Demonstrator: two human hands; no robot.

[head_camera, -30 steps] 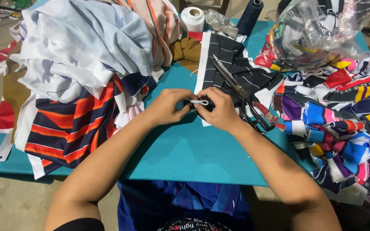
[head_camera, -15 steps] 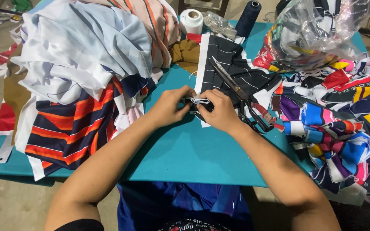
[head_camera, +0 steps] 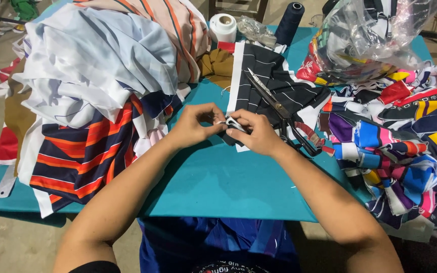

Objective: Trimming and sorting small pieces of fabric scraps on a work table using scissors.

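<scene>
Left hand, right hand: fingertips pinched together on small white fabric strip, held just above teal table. Strip possibly folded; too small to tell. Scissors lie beside right hand on black striped cloth.

Both forearms converge toward centre. Left hand and right hand meet fingertip to fingertip, fingers curled in a pinch, right hand slightly lower, wrists apart.
</scene>
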